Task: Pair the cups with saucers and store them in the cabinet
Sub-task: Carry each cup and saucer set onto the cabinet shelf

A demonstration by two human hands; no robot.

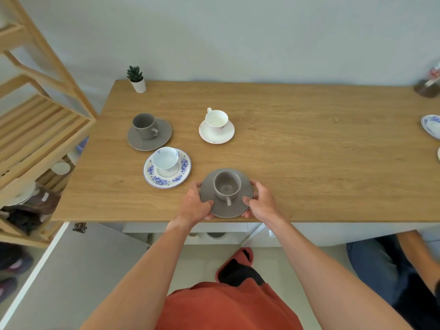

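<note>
Grey cup on grey saucer, nearest item: I have it at the near edge of the table, handle toward me, cup upright at the saucer's middle. My left hand pinches the saucer's left rim, thumb on top, fingers under; my right hand pinches the right rim the same way. Whether the saucer is lifted or resting, I cannot tell.

Next, to the left: blue-flowered cup on a matching saucer, cup set off-centre toward the back left.

Behind that: second grey cup on second grey saucer, handle to the right.

Centre of table: white cup on white saucer.

Far left corner: small potted plant.

Right edge: a lone blue-flowered saucer, partly cut off.

Left of table: wooden shelf rack.
</note>
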